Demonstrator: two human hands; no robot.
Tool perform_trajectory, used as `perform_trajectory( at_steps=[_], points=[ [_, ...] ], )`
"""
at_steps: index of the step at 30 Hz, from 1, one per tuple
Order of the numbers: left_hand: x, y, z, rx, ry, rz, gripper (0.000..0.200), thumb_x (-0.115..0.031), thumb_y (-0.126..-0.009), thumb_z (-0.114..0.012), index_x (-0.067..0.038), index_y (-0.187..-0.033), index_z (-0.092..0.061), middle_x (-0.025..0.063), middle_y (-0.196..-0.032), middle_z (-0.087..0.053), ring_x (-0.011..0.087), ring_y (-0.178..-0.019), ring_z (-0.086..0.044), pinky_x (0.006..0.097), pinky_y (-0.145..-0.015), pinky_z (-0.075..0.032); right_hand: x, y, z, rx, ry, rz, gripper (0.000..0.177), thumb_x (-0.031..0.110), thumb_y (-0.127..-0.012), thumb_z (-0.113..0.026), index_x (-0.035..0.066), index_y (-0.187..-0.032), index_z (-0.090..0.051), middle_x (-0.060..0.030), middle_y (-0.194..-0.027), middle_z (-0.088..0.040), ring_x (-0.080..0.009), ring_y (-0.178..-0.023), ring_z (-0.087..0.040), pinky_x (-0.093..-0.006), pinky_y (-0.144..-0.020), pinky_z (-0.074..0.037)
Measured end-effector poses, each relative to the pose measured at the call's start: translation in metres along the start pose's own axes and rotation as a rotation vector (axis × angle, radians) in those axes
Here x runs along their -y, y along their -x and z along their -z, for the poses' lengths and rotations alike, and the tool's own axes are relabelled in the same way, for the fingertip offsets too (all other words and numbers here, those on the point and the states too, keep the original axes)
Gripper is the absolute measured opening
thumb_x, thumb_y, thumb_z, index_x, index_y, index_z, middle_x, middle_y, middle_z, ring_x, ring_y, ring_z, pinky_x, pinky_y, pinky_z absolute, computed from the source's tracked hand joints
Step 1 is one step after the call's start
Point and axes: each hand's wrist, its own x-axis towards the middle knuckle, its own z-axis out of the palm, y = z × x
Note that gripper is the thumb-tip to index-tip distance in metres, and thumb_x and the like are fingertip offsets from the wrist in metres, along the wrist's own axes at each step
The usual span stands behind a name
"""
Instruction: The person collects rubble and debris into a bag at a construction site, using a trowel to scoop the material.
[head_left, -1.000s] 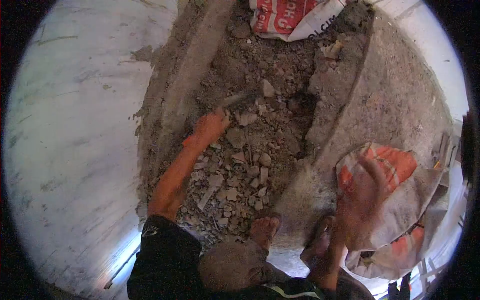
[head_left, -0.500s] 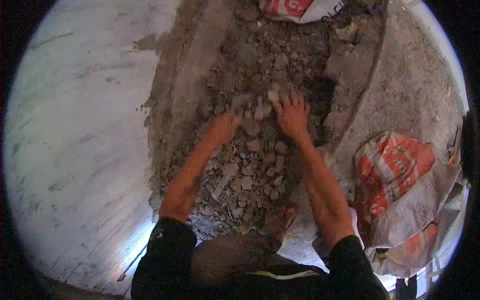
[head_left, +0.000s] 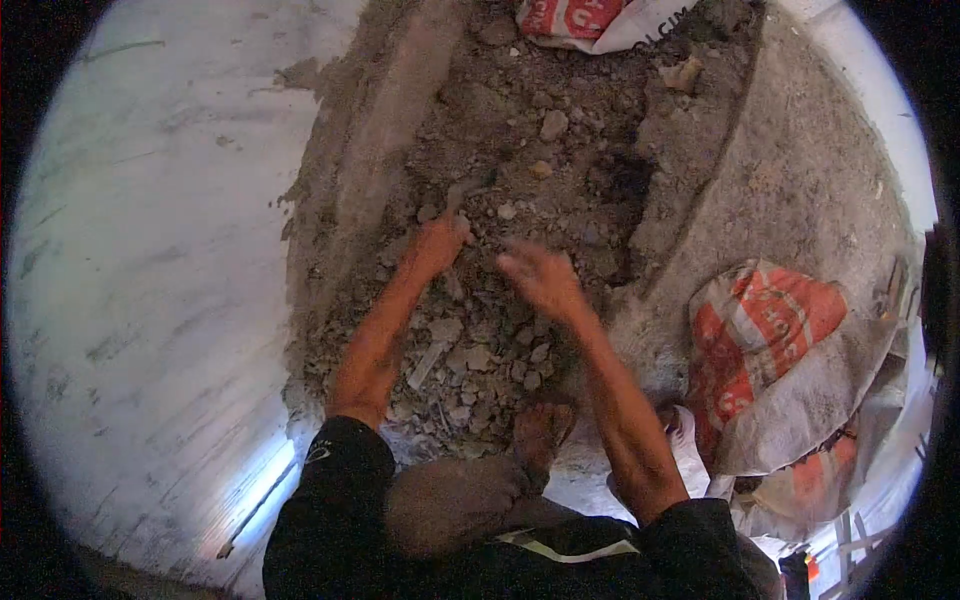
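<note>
Gripping tool in left hand | right hand grip wide over rubble

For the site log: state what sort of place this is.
Probably a building or renovation site: broken rubble fills a dug-out strip of floor, printed cement-type sacks lie beside it, and pale slab flooring borders it.

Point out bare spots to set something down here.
Free: the pale floor left of the trench, and the grey slab between trench and sack. Crowded: the rubble around the left hand and right hand.
</note>
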Motion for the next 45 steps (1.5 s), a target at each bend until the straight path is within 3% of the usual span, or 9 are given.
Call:
perform_trajectory(
  at_steps=[4, 13, 19, 22, 25, 30, 36, 40, 45],
  points=[
    [0.035, 0.044, 0.018, 0.108, -0.290, 0.021, 0.053, -0.035, -0.098, -0.045, 0.003, -0.135, -0.043, 0.0236, -0.109, -0.063, 0.0388, -0.091, -0.063, 0.0487, -0.083, -0.051, -0.019, -0.032, 0.027, -0.674, 0.439, 0.059, 0.058, 0.036, -0.098, -0.049, 0.002, -0.143, -0.033, -0.0306, -0.136, -0.042, -0.0467, -0.127, -0.039, -0.0466, -0.104, -0.037],
    [0.037, -0.016, 0.026, -0.040, -0.199, 0.010, 0.044, -0.032, -0.098, -0.044, 0.006, -0.120, -0.052, 0.0297, -0.103, -0.061, 0.0435, -0.094, -0.060, 0.0506, -0.082, -0.049, -0.038, -0.054, 0.023, -0.525, 0.799, -0.079, 0.068, 0.064, -0.092, -0.038, 0.024, -0.147, -0.030, -0.0226, -0.145, -0.033, -0.0428, -0.133, -0.032, -0.0631, -0.107, -0.020],
    [0.060, 0.005, -0.028, 0.176, -0.560, -0.355, 0.038, -0.029, -0.098, -0.044, 0.005, -0.111, -0.055, 0.0290, -0.097, -0.062, 0.0437, -0.086, -0.061, 0.0516, -0.075, -0.050, -0.040, -0.020, -0.008, -0.418, 0.855, -0.080, 0.067, 0.062, -0.092, -0.041, 0.016, -0.141, -0.041, -0.0183, -0.143, -0.038, -0.0400, -0.134, -0.030, -0.0619, -0.109, -0.016],
    [0.094, 0.046, -0.055, -0.155, -0.480, -0.678, 0.040, -0.032, -0.099, -0.043, 0.006, -0.103, -0.057, 0.0272, -0.090, -0.062, 0.0432, -0.077, -0.061, 0.0518, -0.069, -0.050, -0.036, -0.004, -0.034, -0.523, 0.809, -0.055, 0.071, 0.064, -0.089, -0.044, 0.014, -0.139, -0.044, -0.0187, -0.142, -0.040, -0.0389, -0.136, -0.029, -0.0616, -0.110, -0.012],
    [0.077, 0.084, -0.039, 0.235, -0.231, -0.152, 0.043, -0.034, -0.099, -0.043, 0.005, -0.103, -0.060, 0.0257, -0.093, -0.063, 0.0394, -0.077, -0.062, 0.0507, -0.068, -0.050, -0.034, 0.000, -0.056, -0.585, 0.720, -0.098, 0.074, 0.066, -0.083, -0.051, 0.015, -0.136, -0.048, -0.0175, -0.138, -0.045, -0.0375, -0.138, -0.027, -0.0654, -0.107, -0.012],
    [0.037, 0.099, -0.023, 0.127, 0.531, 0.015, 0.047, -0.036, -0.100, -0.041, 0.005, -0.112, -0.060, 0.0263, -0.099, -0.063, 0.0342, -0.088, -0.063, 0.0496, -0.074, -0.049, -0.032, -0.013, -0.057, -0.693, 0.663, -0.104, 0.078, 0.067, -0.081, -0.054, 0.019, -0.141, -0.042, -0.0205, -0.138, -0.044, -0.0386, -0.135, -0.032, -0.0644, -0.106, -0.012],
    [0.055, 0.109, -0.063, 0.320, -0.104, -0.134, 0.034, -0.027, -0.099, -0.043, 0.001, -0.100, -0.063, 0.0225, -0.097, -0.062, 0.0340, -0.090, -0.062, 0.0484, -0.075, -0.048, -0.019, 0.024, -0.047, -0.540, 0.478, -0.053, 0.073, 0.059, -0.079, -0.064, 0.017, -0.137, -0.048, -0.0189, -0.134, -0.050, -0.0377, -0.126, -0.044, -0.0576, -0.105, -0.020],
    [0.027, 0.141, -0.039, 0.118, -0.033, -0.360, 0.031, -0.023, -0.098, -0.042, 0.001, -0.089, -0.060, 0.0212, -0.088, -0.062, 0.0367, -0.083, -0.062, 0.0488, -0.070, -0.047, -0.018, 0.034, -0.042, -0.508, 0.235, 0.037, 0.068, 0.052, -0.079, -0.069, 0.015, -0.134, -0.051, -0.0177, -0.133, -0.051, -0.0379, -0.122, -0.049, -0.0511, -0.101, -0.036],
    [0.010, 0.160, -0.075, 0.243, 0.212, -0.125, 0.024, -0.020, -0.094, -0.047, 0.001, -0.089, -0.057, 0.0191, -0.081, -0.059, 0.0408, -0.076, -0.057, 0.0488, -0.065, -0.044, -0.024, 0.042, -0.046, -0.578, 0.186, 0.064, 0.062, 0.047, -0.080, -0.071, 0.009, -0.126, -0.057, -0.0170, -0.131, -0.052, -0.0362, -0.119, -0.051, -0.0458, -0.097, -0.042]
  ],
)
